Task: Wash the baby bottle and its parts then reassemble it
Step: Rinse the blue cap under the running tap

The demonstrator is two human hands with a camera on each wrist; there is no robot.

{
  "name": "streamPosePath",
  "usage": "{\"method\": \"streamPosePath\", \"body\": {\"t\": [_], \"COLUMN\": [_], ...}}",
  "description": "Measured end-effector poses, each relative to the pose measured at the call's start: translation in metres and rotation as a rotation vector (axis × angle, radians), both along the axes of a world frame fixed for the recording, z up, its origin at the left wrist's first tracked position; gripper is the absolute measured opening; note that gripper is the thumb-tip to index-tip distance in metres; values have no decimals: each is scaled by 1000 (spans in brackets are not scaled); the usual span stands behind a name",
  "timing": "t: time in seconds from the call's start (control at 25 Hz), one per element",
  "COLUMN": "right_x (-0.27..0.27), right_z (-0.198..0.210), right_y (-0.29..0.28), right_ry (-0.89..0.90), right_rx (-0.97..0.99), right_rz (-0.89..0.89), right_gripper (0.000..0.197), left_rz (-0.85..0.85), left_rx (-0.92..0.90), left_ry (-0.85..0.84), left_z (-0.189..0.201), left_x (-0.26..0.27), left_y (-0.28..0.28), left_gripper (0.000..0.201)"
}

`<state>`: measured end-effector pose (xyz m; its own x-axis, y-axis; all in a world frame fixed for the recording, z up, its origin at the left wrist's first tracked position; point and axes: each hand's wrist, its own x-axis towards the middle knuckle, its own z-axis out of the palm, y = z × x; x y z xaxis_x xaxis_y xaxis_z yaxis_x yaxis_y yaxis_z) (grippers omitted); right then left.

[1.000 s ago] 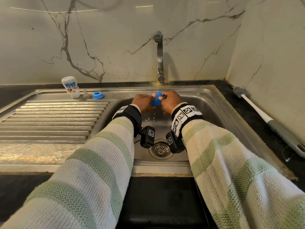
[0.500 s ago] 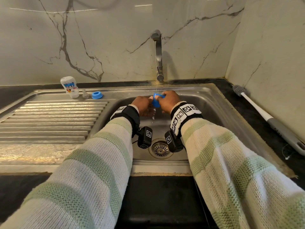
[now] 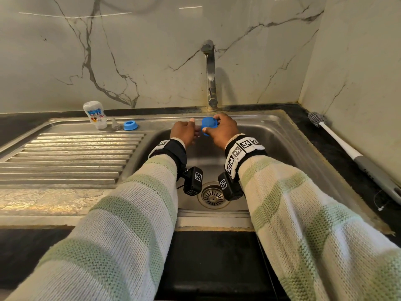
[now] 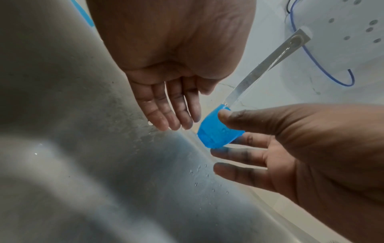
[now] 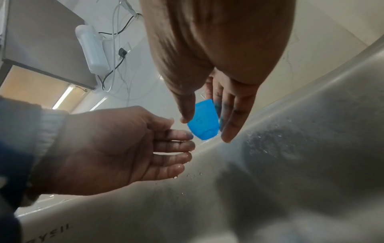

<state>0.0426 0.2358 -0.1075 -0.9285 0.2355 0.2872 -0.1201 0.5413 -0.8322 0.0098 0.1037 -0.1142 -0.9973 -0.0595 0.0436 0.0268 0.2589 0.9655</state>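
Note:
My right hand (image 3: 219, 129) pinches the translucent blue bottle cap (image 3: 209, 125) between thumb and fingers, under the tap over the sink basin. The cap (image 4: 218, 129) shows the same in the left wrist view and the cap (image 5: 204, 121) in the right wrist view. My left hand (image 3: 184, 132) is beside it with wet fingers (image 4: 166, 113) straight, holding nothing. On the sink ledge at the left stand the white baby bottle (image 3: 95, 115) upside down, a clear nipple (image 3: 115, 124) and a blue collar ring (image 3: 130, 125).
The tap (image 3: 210, 74) rises at the sink's back rim. A ribbed draining board (image 3: 65, 157) lies to the left, the drain strainer (image 3: 213, 196) in the basin. A bottle brush (image 3: 351, 153) lies along the dark counter on the right.
Both hands have risen toward the tap. My left hand has let go of the cap and drawn slightly left; only the right hand holds it now.

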Motion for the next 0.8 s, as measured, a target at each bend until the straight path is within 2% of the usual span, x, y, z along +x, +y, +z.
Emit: {"method": "streamPosePath", "body": {"t": [0.24,0.4,0.52,0.68,0.8], "right_x": [3,4,3,0,0], "right_z": [6,5,5,3,4], "right_y": [3,5,2,-2,4], "right_ry": [17,-133,-204,-88,-5], "right_rx": [153,167,84,-58,-45], "right_rz": [-22,25,69,16,-68], "right_gripper": [48,36,53,43,44], "left_rz": [-81,-77,-46,-23,-45], "left_rx": [41,-15,-106,-92,-5], "left_ry": [-17,10,64,87,51], "left_z": [-2,-4,-5,-5,-4], "left_x": [-2,-4,-7,-9,-6], "left_y": [5,3,-1,-2,0], "left_gripper": [41,32,28,29,28]}}
